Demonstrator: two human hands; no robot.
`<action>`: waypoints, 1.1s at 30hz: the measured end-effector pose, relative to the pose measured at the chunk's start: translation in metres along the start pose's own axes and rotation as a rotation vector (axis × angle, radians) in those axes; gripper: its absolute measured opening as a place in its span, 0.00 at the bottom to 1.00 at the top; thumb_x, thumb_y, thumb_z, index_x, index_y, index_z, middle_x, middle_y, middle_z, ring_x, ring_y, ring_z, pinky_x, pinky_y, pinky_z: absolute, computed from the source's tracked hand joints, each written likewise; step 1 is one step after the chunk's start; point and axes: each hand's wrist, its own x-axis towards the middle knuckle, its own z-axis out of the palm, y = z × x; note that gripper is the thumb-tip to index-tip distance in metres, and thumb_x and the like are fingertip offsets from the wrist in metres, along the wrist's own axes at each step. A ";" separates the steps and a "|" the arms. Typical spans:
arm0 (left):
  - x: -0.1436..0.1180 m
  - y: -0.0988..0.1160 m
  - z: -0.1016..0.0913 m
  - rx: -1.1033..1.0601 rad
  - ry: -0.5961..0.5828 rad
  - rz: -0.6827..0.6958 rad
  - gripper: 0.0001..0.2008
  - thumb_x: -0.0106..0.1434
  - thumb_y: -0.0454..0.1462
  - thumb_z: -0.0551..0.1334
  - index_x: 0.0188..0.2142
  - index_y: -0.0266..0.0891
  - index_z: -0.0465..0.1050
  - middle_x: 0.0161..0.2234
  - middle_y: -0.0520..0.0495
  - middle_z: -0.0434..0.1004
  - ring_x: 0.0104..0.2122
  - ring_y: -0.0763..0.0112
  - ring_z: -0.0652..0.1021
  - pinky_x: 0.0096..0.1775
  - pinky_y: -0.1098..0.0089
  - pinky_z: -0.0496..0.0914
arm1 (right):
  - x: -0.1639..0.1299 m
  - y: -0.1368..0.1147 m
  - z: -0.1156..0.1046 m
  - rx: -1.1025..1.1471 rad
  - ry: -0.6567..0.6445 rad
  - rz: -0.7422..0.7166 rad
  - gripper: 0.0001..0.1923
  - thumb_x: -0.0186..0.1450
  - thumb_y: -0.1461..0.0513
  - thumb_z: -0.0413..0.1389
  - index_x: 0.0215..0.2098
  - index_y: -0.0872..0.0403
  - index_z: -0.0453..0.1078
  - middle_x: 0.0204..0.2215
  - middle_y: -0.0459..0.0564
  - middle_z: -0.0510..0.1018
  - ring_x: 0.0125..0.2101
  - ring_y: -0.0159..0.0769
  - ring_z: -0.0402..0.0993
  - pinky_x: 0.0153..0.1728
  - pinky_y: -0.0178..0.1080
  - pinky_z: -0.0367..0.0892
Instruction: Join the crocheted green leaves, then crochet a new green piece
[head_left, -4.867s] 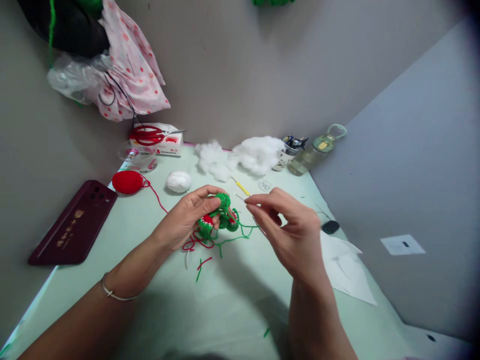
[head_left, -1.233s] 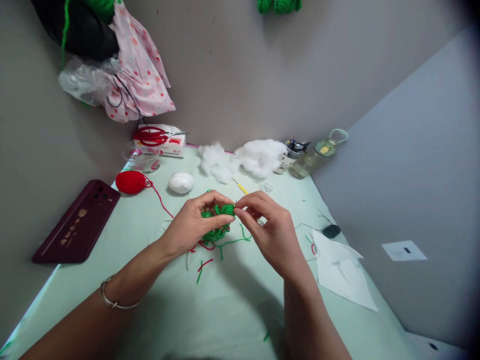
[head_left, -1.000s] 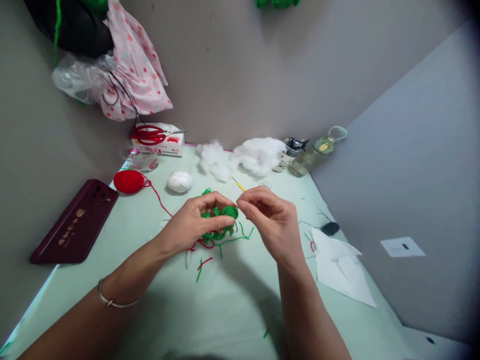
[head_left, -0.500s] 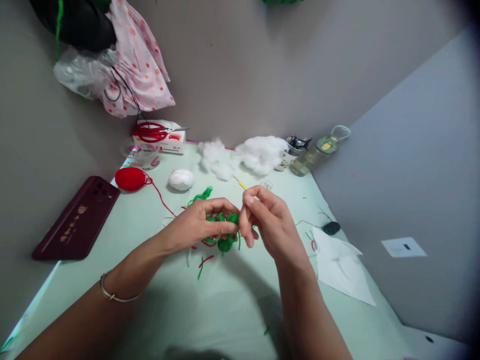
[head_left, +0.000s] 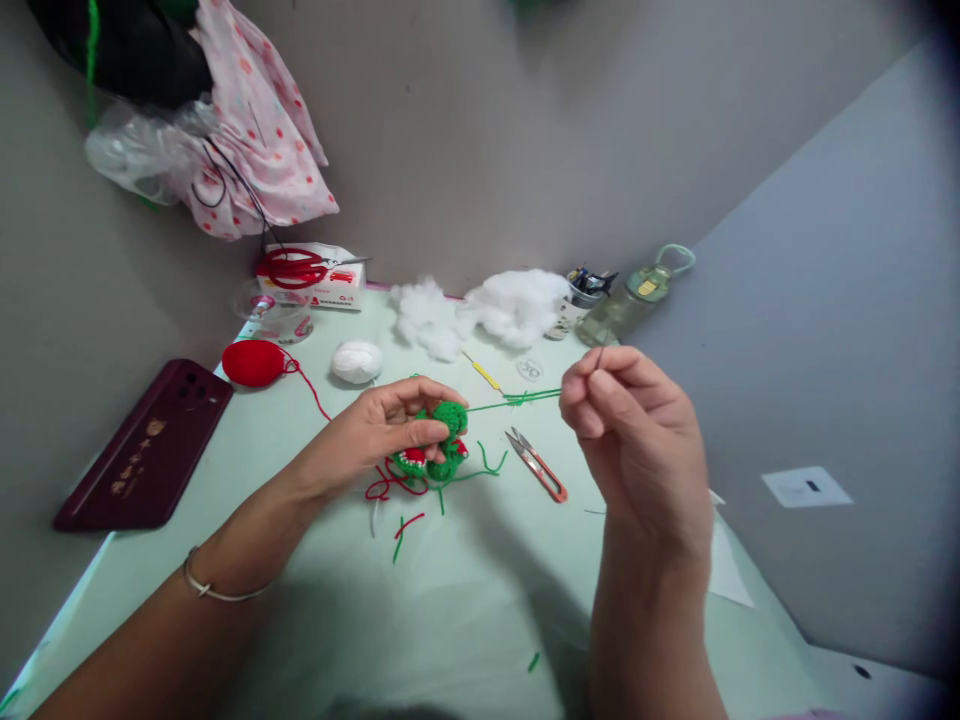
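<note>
On the table (head_left: 465, 600) our left hand (head_left: 375, 435) pinches the green toy (head_left: 439, 450) just above the surface, steadying it. Our right hand (head_left: 637, 440), well apart, has its fingers closed on a needle (head_left: 601, 356), raised so the green yarn (head_left: 517, 400) runs taut between them. Snips (head_left: 537, 465) lie between the hands, within reach.

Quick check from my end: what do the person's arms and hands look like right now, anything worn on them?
Both forearms are bare, with no sleeves in view and no gloves. The left hand has a thin silver-coloured bangle around its wrist. The right hand and its wrist carry nothing that shows; no rings can be made out on either hand.
</note>
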 end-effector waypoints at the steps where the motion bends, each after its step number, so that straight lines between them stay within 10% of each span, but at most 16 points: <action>1: 0.000 0.001 -0.001 -0.020 0.002 0.015 0.12 0.61 0.42 0.73 0.44 0.43 0.80 0.29 0.52 0.77 0.28 0.74 0.78 0.32 0.74 0.74 | -0.004 -0.001 0.002 -0.063 -0.009 -0.047 0.02 0.67 0.61 0.61 0.36 0.48 0.75 0.30 0.45 0.74 0.21 0.28 0.60 0.23 0.37 0.59; 11: -0.001 0.001 -0.008 -0.021 0.049 0.083 0.11 0.63 0.40 0.72 0.46 0.47 0.81 0.33 0.54 0.78 0.31 0.76 0.79 0.37 0.75 0.74 | -0.024 0.004 0.024 -0.637 -0.273 -0.323 0.07 0.70 0.67 0.59 0.43 0.51 0.78 0.26 0.42 0.69 0.26 0.28 0.64 0.27 0.35 0.61; 33: -0.004 0.008 0.001 0.073 0.159 0.108 0.11 0.56 0.35 0.76 0.38 0.46 0.82 0.32 0.55 0.76 0.32 0.77 0.75 0.34 0.78 0.71 | -0.025 0.011 0.033 -0.618 -0.348 -0.166 0.07 0.73 0.65 0.55 0.40 0.50 0.75 0.29 0.42 0.72 0.27 0.27 0.65 0.30 0.34 0.61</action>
